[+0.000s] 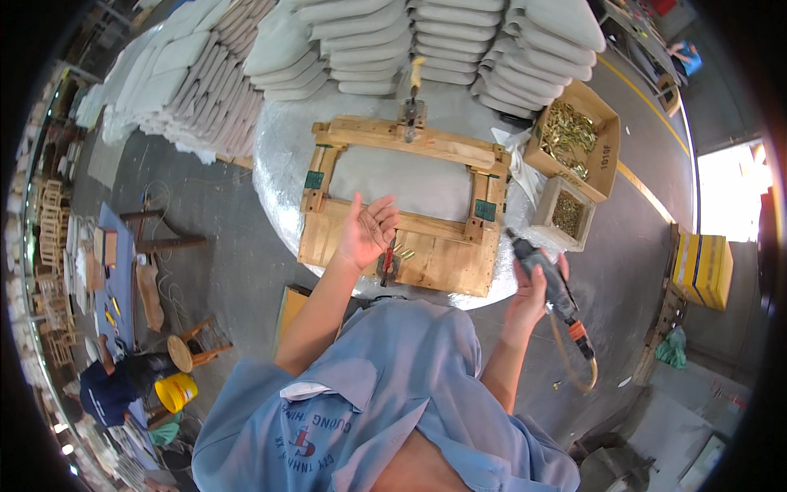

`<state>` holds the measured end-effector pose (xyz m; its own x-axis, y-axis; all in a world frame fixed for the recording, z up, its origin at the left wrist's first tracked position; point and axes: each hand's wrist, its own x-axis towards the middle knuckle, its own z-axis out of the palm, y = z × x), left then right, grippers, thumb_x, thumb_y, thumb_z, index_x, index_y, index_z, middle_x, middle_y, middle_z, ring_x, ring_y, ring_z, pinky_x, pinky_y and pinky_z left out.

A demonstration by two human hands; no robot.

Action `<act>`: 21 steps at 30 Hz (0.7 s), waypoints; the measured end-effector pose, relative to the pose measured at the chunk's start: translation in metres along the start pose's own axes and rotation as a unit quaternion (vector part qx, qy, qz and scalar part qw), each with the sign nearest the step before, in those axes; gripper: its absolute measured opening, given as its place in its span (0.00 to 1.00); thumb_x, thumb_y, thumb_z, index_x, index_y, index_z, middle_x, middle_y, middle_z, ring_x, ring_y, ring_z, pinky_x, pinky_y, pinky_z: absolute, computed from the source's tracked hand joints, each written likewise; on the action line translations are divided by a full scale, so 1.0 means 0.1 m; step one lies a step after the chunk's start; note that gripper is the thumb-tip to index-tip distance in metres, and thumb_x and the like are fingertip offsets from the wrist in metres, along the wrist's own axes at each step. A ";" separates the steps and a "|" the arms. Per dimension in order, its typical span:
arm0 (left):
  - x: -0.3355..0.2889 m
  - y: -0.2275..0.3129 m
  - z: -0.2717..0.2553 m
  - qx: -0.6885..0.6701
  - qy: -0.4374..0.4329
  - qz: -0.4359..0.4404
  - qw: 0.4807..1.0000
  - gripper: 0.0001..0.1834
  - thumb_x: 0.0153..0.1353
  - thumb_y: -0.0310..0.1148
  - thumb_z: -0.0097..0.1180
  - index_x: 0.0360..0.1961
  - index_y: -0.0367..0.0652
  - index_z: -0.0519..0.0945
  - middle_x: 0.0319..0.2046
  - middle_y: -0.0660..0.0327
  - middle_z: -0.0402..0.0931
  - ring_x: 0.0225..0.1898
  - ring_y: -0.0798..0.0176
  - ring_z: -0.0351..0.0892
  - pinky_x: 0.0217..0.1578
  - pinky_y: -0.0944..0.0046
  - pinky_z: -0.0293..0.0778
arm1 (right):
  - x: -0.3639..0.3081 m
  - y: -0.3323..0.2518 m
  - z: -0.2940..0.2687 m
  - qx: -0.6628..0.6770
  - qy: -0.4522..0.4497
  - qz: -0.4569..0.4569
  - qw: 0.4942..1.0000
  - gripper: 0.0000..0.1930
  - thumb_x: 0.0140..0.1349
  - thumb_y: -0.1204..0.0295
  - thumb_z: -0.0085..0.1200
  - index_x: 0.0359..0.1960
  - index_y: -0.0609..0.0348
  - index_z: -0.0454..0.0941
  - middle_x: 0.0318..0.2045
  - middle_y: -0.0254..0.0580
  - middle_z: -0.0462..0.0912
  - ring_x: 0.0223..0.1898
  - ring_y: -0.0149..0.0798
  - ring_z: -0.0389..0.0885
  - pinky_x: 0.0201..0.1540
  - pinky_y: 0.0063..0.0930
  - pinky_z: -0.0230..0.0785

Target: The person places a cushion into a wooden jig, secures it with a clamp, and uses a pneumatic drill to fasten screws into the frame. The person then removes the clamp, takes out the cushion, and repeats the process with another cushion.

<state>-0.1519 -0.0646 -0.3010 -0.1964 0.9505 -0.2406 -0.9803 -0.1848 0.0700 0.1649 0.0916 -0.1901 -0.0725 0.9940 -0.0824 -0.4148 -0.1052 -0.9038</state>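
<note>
My left hand is palm up with its fingers apart, over the near part of a wooden jig board; I see nothing in it. My right hand is wrapped round a dark grey air screwdriver to the right of the board, its tip toward the board and a yellowish hose trailing from its rear. A rectangular wooden frame lies on the jig. A toggle clamp stands at its far side, and a red-handled clamp at the near side. Beside the latter lie several brass-coloured pieces.
A cardboard box of brass-coloured fittings and a smaller box of screws sit right of the jig. Stacks of grey padded panels line the far side. A person is at far left, near a stool and yellow bucket.
</note>
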 end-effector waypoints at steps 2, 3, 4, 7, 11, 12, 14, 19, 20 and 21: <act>-0.04 -0.05 0.37 -0.038 -0.021 0.006 0.999 0.46 0.80 0.68 0.39 0.74 0.34 0.73 0.63 0.41 0.83 0.65 0.42 0.83 0.62 0.45 0.84 | 0.20 -0.02 -0.05 -0.059 0.079 -0.063 0.993 0.37 0.71 0.78 0.64 0.78 0.54 0.60 0.68 0.56 0.75 0.66 0.51 0.80 0.65 0.44 0.81; -0.07 -0.06 0.45 -0.046 -0.030 0.016 0.998 0.47 0.80 0.69 0.38 0.76 0.34 0.69 0.66 0.40 0.79 0.69 0.41 0.79 0.66 0.44 0.81 | 0.31 0.00 -0.07 -0.109 0.100 -0.108 0.983 0.36 0.70 0.77 0.66 0.77 0.58 0.62 0.67 0.55 0.75 0.64 0.49 0.81 0.64 0.42 0.80; -0.07 -0.08 0.49 -0.054 -0.039 0.022 0.998 0.48 0.80 0.69 0.37 0.79 0.35 0.66 0.70 0.40 0.75 0.72 0.40 0.76 0.69 0.43 0.78 | 0.42 0.03 -0.13 -0.158 0.123 -0.154 0.968 0.35 0.69 0.76 0.68 0.75 0.62 0.65 0.67 0.55 0.75 0.62 0.47 0.81 0.63 0.40 0.80; -0.07 -0.16 0.58 -0.068 -0.055 0.034 0.996 0.49 0.80 0.70 0.37 0.81 0.35 0.62 0.75 0.39 0.70 0.77 0.40 0.69 0.74 0.42 0.72 | 0.85 0.25 -0.41 -0.348 0.170 -0.297 0.873 0.35 0.67 0.73 0.73 0.72 0.63 0.69 0.59 0.55 0.82 0.57 0.43 0.84 0.59 0.39 0.80; -0.07 -0.25 0.62 -0.060 -0.004 0.039 0.997 0.48 0.80 0.68 0.38 0.81 0.36 0.62 0.76 0.40 0.68 0.77 0.41 0.68 0.75 0.42 0.71 | 1.27 0.39 -0.67 -0.297 0.155 -0.206 0.920 0.31 0.62 0.73 0.78 0.64 0.70 0.76 0.60 0.50 0.80 0.53 0.41 0.83 0.56 0.38 0.80; -0.07 -0.27 0.61 -0.039 0.033 0.046 0.998 0.45 0.81 0.67 0.40 0.80 0.36 0.65 0.74 0.41 0.71 0.75 0.42 0.71 0.74 0.43 0.73 | 1.29 0.40 -0.70 -0.301 0.174 -0.225 0.910 0.31 0.62 0.74 0.78 0.63 0.69 0.76 0.59 0.50 0.81 0.52 0.40 0.84 0.56 0.38 0.80; -0.05 -0.28 0.52 0.008 0.109 0.063 0.992 0.41 0.81 0.63 0.45 0.76 0.36 0.71 0.70 0.43 0.76 0.71 0.44 0.76 0.71 0.45 0.77 | 1.32 0.41 -0.66 -0.303 0.210 -0.260 0.892 0.30 0.61 0.74 0.78 0.62 0.69 0.77 0.57 0.51 0.81 0.50 0.40 0.84 0.55 0.37 0.81; -0.17 -0.18 -0.22 0.040 0.154 0.095 0.983 0.26 0.81 0.50 0.56 0.63 0.37 0.82 0.56 0.52 0.86 0.57 0.54 0.87 0.61 0.53 0.85 | 0.72 0.14 -0.24 -0.189 0.185 -0.272 0.925 0.30 0.74 0.77 0.63 0.73 0.61 0.62 0.61 0.52 0.78 0.56 0.45 0.83 0.59 0.40 0.82; -0.15 -0.20 -0.27 0.036 0.156 0.093 0.983 0.24 0.81 0.48 0.57 0.61 0.37 0.83 0.53 0.53 0.87 0.54 0.56 0.88 0.59 0.55 0.86 | 0.62 -0.01 -0.05 -0.065 0.200 -0.202 0.956 0.31 0.76 0.74 0.60 0.76 0.52 0.60 0.63 0.54 0.78 0.58 0.49 0.84 0.60 0.46 0.84; -0.13 -0.25 -0.25 0.052 0.161 0.084 0.982 0.23 0.81 0.47 0.57 0.61 0.37 0.83 0.53 0.53 0.87 0.53 0.56 0.88 0.58 0.55 0.87 | 0.53 -0.02 -0.06 -0.013 0.169 -0.167 0.971 0.30 0.78 0.72 0.58 0.76 0.48 0.60 0.64 0.55 0.77 0.59 0.51 0.84 0.60 0.49 0.85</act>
<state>-0.1253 -0.0789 -0.3237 -0.3677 0.7774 -0.5104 -0.9294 -0.2892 0.2291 0.1678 0.1450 -0.1948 0.3658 0.9265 0.0879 -0.3401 0.2209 -0.9141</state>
